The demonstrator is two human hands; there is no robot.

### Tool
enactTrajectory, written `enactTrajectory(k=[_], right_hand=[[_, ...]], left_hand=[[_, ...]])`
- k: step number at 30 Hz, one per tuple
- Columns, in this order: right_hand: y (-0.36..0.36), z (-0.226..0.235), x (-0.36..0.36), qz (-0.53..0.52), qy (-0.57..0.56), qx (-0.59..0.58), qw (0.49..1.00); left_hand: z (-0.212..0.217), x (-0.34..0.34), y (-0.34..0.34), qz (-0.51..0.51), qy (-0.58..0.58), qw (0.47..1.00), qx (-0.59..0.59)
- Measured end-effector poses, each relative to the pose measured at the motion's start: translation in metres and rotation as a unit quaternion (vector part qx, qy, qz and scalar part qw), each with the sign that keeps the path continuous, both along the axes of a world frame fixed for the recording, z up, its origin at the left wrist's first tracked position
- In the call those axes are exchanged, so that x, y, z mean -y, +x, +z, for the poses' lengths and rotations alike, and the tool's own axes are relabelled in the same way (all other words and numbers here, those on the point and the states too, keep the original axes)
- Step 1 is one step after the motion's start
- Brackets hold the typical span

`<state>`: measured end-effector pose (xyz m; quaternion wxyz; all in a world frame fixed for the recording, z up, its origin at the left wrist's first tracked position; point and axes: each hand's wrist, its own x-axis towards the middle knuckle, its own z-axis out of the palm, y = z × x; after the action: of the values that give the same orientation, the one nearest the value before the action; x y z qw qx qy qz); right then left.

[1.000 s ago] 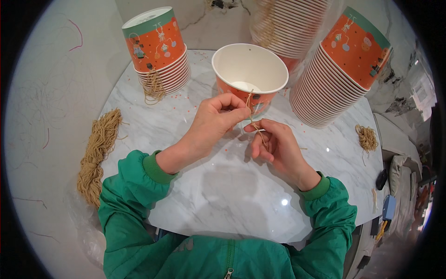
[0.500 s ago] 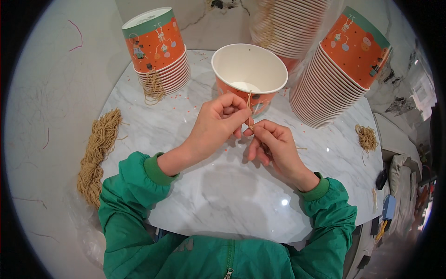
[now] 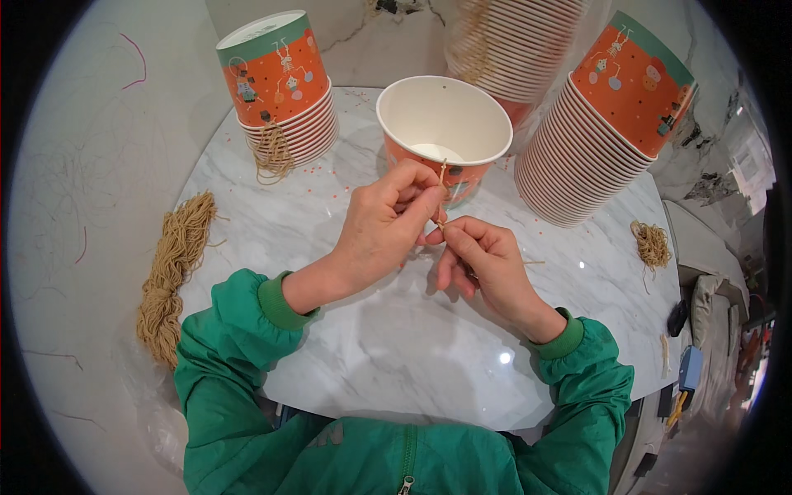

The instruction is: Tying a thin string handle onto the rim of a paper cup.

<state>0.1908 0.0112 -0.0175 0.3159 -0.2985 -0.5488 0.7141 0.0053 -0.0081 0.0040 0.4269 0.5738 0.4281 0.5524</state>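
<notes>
A thin tan cord point(image 3: 443, 173) runs up from between my fingers to the rim side of an orange paper bucket point(image 3: 396, 153) with a white inside, which stands upright in front of me. My left hand point(image 3: 381, 219) pinches the cord just below the bucket's side. Close by on the right, my right hand point(image 3: 487, 260) pinches the cord lower down, where a small knot or loop shows between the two hands. A loose end of cord sticks out to the right of my right hand. The curled fingers hide part of the cord.
Upside-down bucket stacks stand at the back left point(image 3: 285, 78) and right point(image 3: 590, 148), with another stack point(image 3: 520, 49) behind. A tan cord hank point(image 3: 173, 276) lies at the table's left edge, a small cord bundle point(image 3: 651, 244) at the right. The marble-patterned table point(image 3: 396, 355) has a curved edge.
My right hand has shifted slightly left and closer to my left hand, which has barely moved. Both still pinch the cord; the bucket stays in place.
</notes>
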Motion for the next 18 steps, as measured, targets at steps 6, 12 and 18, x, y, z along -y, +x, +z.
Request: enactTrajectory(k=[6,12,18], right_hand=[[-0.0007,0.0027,0.0012,0.005,0.002,-0.001,1.0],[-0.0011,0.0045,0.0018,0.008,0.003,0.002,1.0],[0.0004,0.0056,0.0001,0.003,-0.054,-0.048,0.997]], left_hand=[[-0.0018,-0.0011,-0.0008,0.017,0.037,0.999,-0.029],[-0.0024,-0.0009,-0.0001,0.015,0.04,0.999,-0.034],[-0.0073,-0.0016,0.0014,0.021,0.047,0.998,-0.044]])
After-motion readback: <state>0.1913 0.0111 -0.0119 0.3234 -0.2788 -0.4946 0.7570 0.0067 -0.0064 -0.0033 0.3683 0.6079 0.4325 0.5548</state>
